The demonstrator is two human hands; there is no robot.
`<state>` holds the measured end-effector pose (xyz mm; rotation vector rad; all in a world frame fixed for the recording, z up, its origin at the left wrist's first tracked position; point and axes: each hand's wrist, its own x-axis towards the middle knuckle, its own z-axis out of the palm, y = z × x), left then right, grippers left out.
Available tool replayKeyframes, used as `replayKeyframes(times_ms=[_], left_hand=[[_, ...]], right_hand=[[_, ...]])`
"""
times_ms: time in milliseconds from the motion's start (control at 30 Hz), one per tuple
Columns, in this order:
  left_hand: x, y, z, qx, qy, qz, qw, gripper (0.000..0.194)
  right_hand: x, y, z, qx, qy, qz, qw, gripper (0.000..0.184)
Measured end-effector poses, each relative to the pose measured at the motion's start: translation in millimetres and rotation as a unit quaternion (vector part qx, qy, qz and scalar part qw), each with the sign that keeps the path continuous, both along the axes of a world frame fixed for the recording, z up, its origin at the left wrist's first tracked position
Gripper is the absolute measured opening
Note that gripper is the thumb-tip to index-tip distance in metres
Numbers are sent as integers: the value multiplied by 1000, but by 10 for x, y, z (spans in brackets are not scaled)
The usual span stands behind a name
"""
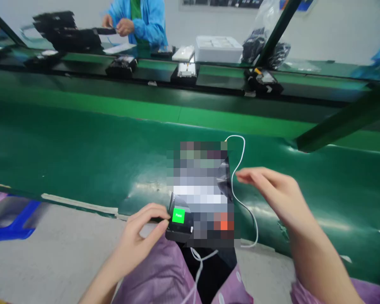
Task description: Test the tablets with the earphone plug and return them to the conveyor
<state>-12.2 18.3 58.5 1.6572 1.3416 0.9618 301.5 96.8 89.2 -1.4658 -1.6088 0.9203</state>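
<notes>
My left hand [144, 234] grips the lower left corner of a black device [180, 226] whose screen shows a green button; most of the screen is blurred out. The device rests at the near edge of the green conveyor belt [82, 160], over my lap. A white cable [240, 177] loops up from the device and back down past its right side. My right hand [272, 192] hovers just right of the device, fingers loosely curled and apart, fingertips near the cable, holding nothing that I can see.
Across the belt, several black devices [122, 65] and white trays [218, 48] sit on the far ledge. A person in a blue coat [139, 21] works at the back. A green diagonal post [342, 122] crosses at right. A blue stool [12, 223] stands at lower left.
</notes>
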Motion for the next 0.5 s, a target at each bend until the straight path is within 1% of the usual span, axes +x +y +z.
replayKeyframes(times_ms=[33,67,100,133,167,200,267,333,433,500], left_hand=[[82,63,-68,32,3,36,999,18],[156,121,-142,50,6,60,997,18],[217,169,-217,57,8,76,995,21],[262,205,-290,53,7,89,995,26],[292,229,-357,46,3,102,994,30],[307,241,-417,34,-3,111,993,34],[315,240,-509,11,-15,117,993,40],[317,227,-562,-5,-19,106,994,45],[351,228,-590,-22,1,99,995,50],[389,243,-599,-24,26,117,992,49]], right_hand=[[-57,266,-39,10,35,-20,999,41],[-97,519,-87,12,49,-39,998,43],[-116,745,-139,1,42,-74,996,40],[-115,934,-193,-19,20,-117,993,37],[-100,1080,-249,-43,-2,-141,989,35],[-78,1184,-304,-59,-11,-149,987,35],[-39,1284,-410,-81,-10,-134,988,39],[-29,1295,-500,-85,11,-101,991,46],[-55,1269,-585,-81,35,-61,994,56],[-77,1262,-612,-75,38,-46,995,60]])
